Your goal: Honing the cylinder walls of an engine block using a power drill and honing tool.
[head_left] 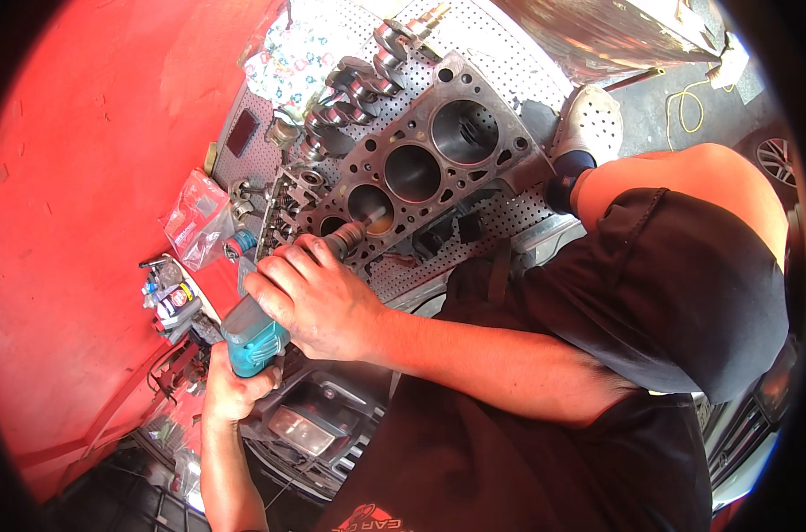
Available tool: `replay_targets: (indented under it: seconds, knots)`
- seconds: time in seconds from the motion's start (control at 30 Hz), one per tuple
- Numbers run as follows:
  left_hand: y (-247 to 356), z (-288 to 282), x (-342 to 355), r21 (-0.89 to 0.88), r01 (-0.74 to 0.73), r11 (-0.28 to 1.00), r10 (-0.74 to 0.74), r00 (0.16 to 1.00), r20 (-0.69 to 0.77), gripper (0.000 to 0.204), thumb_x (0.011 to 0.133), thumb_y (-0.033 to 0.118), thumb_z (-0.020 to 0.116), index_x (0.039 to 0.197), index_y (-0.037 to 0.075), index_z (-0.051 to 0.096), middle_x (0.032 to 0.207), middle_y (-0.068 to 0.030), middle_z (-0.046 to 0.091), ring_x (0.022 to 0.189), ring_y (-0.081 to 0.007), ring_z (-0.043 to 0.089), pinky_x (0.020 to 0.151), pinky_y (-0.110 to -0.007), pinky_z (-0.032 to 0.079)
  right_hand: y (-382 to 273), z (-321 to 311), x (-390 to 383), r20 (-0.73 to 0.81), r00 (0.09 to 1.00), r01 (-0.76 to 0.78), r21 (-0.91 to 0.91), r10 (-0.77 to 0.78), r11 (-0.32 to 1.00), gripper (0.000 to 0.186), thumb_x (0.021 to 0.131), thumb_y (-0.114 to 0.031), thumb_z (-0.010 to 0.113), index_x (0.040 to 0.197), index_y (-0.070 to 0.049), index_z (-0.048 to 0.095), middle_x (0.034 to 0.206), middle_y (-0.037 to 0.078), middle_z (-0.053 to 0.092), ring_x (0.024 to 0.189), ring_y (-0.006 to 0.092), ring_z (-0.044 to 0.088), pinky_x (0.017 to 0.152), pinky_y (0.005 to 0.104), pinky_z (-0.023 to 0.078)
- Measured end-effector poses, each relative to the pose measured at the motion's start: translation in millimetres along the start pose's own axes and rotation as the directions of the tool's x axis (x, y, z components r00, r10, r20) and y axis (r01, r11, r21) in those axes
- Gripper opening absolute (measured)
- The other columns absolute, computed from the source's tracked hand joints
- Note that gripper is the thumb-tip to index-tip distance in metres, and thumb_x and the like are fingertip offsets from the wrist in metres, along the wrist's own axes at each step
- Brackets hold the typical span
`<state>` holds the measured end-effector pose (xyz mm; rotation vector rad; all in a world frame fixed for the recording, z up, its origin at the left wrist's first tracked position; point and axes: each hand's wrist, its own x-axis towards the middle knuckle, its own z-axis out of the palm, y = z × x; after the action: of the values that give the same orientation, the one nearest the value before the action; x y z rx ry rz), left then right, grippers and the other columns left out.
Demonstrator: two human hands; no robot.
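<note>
My right hand (310,297) wraps round the front of a teal power drill (254,341), just behind its chuck. My left hand (237,381) grips the drill's rear. An attachment on the chuck (345,238) reaches into a cylinder bore of the grey engine block (507,167), whose deck shows several bores and bolt holes. The bore's inside is partly hidden. Beyond the block a metal crankshaft (358,93) lies on the perforated bench top (500,53).
At left stand a red wall (84,222), a plastic bag (199,217) and bottles (177,301). A phone (241,133) and floral cloth (288,58) lie on the bench. A shoe (593,124), yellow cord (686,111) and wheel (773,158) are at right. A dark car part (301,426) is below.
</note>
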<state>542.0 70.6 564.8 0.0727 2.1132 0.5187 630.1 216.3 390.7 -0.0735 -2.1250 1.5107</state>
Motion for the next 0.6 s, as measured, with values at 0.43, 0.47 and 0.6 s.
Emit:
replay_targets:
  seconds: [0.43, 0.47, 0.6]
  knots:
    - [18, 1, 12, 0.055, -0.036, 0.998, 0.041, 0.995, -0.092, 0.024, 0.076, -0.004, 0.069, 0.099, 0.0, 0.075, 0.083, 0.0021, 0.071, 0.072, -0.0087, 0.062, 0.067, -0.028, 0.052, 10, -2, 17, -0.005, 1.0, 0.002, -0.006, -0.002, 1.0, 0.073, 0.075, -0.018, 0.084, 0.141, -0.003, 0.059, 0.132, 0.014, 0.063, 0.13, 0.0344, 0.059, 0.118, 0.057, 0.041]
    - [20, 1, 13, 0.055, -0.037, 0.998, 0.042, 0.995, -0.089, 0.024, 0.076, -0.004, 0.069, 0.099, 0.0, 0.075, 0.083, 0.0021, 0.071, 0.072, -0.0087, 0.062, 0.067, -0.028, 0.052, 10, -3, 18, -0.026, 1.0, 0.001, -0.004, -0.001, 1.0, 0.07, 0.076, -0.018, 0.083, 0.14, -0.004, 0.059, 0.132, 0.013, 0.064, 0.129, 0.0342, 0.06, 0.117, 0.0572, 0.041]
    - [25, -1, 16, 0.05, -0.043, 0.998, 0.046, 0.997, -0.056, 0.022, 0.077, -0.003, 0.07, 0.098, 0.001, 0.075, 0.082, 0.0017, 0.071, 0.072, -0.0091, 0.063, 0.067, -0.029, 0.052, 12, -12, 21, -0.017, 1.0, 0.001, -0.013, -0.001, 1.0, 0.068, 0.078, -0.018, 0.082, 0.14, -0.004, 0.059, 0.132, 0.013, 0.064, 0.129, 0.034, 0.06, 0.117, 0.0573, 0.042]
